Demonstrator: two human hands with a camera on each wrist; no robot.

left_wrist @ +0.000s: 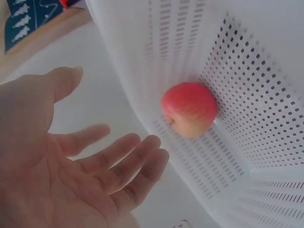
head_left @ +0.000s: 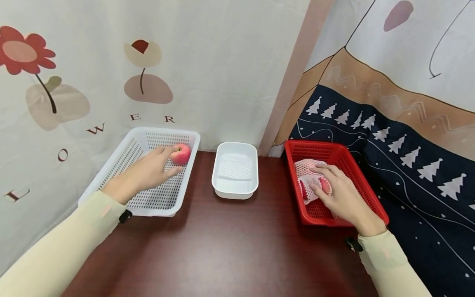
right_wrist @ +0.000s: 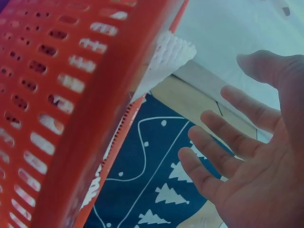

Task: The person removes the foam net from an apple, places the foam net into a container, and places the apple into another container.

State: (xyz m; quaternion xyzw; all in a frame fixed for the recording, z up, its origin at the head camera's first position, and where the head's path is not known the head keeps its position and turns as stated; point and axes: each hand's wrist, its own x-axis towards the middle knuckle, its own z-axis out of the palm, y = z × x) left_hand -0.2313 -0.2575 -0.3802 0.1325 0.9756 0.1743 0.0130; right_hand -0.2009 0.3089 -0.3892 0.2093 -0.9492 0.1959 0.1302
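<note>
My left hand (head_left: pixel 153 169) is over the white perforated basket (head_left: pixel 161 130), its fingers spread and extended. A red apple (head_left: pixel 181 155) lies in that basket's far right corner, and my fingertips overlap it in the head view. In the left wrist view, the apple (left_wrist: pixel 190 110) shows apart from the open palm (left_wrist: pixel 71 185). At right, my right hand (head_left: pixel 340 197) reaches over the red basket (head_left: pixel 361 181), with loosely extended fingers. Below its fingertips are red fruits (head_left: pixel 325 186) partly wrapped in white foam netting (head_left: pixel 309 166). The right wrist view shows nothing in this palm (right_wrist: pixel 270 175).
Between the two baskets stands a small white tub (head_left: pixel 235 192) on the dark reddish-brown table (head_left: pixel 237 247). Behind hangs a pale flower-print curtain (head_left: pixel 230 74). A dark blue cloth with white trees (head_left: pixel 408 181) lies against the red basket's right side.
</note>
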